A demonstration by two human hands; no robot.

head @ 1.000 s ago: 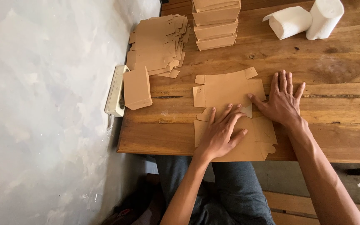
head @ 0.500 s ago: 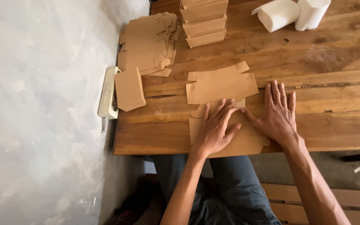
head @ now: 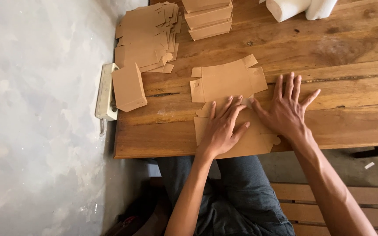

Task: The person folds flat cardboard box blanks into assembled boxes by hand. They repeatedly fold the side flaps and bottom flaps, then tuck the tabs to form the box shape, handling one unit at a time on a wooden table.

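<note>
Flat brown cardboard blank lies at the near edge of the wooden table, long axis running away from the person, flaps sticking out sideways. Left hand and right hand press it flat, fingers spread, gripping nothing.

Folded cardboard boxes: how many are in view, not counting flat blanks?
4. Three folded boxes are stacked at the table's far edge, the top one cut off by the frame, so more may be hidden; one folded box sits alone at the left edge.

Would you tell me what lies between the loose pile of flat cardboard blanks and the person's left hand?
In the head view, a folded cardboard box lies between the pile of blanks and the left hand, with bare wooden table beside it.
</note>
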